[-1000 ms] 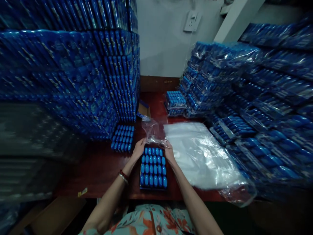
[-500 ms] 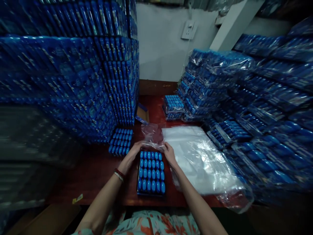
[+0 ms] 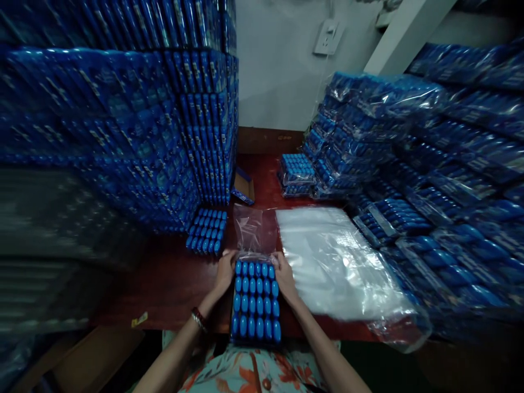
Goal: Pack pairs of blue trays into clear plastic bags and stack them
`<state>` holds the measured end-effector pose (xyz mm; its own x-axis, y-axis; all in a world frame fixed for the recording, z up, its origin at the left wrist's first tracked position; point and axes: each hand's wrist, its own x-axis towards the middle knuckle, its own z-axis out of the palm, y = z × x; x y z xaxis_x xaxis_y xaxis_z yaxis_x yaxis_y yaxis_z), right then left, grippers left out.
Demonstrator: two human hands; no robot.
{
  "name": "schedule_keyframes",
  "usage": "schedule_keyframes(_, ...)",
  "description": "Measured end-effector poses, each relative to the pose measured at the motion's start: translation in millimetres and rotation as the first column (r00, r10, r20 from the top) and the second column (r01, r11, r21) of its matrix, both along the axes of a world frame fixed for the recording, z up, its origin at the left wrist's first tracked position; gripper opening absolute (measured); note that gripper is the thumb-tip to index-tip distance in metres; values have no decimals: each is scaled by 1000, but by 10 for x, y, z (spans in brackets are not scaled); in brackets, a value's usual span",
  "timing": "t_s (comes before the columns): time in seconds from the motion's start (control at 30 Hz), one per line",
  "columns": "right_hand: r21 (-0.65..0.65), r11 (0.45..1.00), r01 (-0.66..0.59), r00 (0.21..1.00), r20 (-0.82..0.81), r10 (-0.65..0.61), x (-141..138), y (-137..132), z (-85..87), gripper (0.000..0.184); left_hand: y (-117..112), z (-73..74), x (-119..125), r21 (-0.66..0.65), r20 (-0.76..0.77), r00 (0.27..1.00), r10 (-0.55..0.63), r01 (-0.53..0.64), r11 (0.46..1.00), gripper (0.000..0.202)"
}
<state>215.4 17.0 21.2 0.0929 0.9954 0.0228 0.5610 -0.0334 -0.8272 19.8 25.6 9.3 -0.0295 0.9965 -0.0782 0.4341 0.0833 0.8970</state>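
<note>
A pack of blue oval-topped items (image 3: 256, 300) stands in rows right in front of me, its near end at the table's front edge. A clear plastic bag (image 3: 254, 229) lies flat beyond it, with its mouth at the pack's far end. My left hand (image 3: 225, 271) is closed on the left side of the bag's mouth, beside the pack's far left corner. On the opposite corner my right hand (image 3: 284, 274) grips the bag's other side. Some fingertips are hidden behind the plastic and the pack.
A pile of flat clear bags (image 3: 327, 262) lies to the right. Another blue pack (image 3: 207, 231) sits left of the bag. Tall stacks of blue packs (image 3: 204, 120) rise at left, with bagged stacks (image 3: 356, 136) at right. An open cardboard box (image 3: 244, 186) lies farther back.
Both hands have come nearer to me, drawing the bag's mouth against the pack's far end. The pack has shifted toward me, to the table's edge. The view has tilted slightly.
</note>
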Motion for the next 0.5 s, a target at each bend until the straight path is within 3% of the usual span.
schedule_keyframes(0.1,-32,999,3,997,-74,-6,-56,-187,76,30,-212,-9,-69,25,75,997,-13,11,1000,33)
schedule_keyframes(0.2,-12,1000,26,994,-107,-27,-101,-219,126,29,-263,-8,-115,57,199,980,1,-13,998,27)
schedule_keyframes(0.3,-27,997,69,979,-190,-73,-108,-136,60,23,-224,-56,-118,-17,269,958,103,-102,995,24)
schedule_keyframes(0.4,-131,983,128,963,-221,-155,-70,-77,-62,21,-250,-127,-104,-114,265,946,188,-163,980,27)
schedule_keyframes(0.5,-188,972,143,966,-189,-179,8,-137,-122,19,-360,-130,-129,-91,217,969,122,-104,990,33)
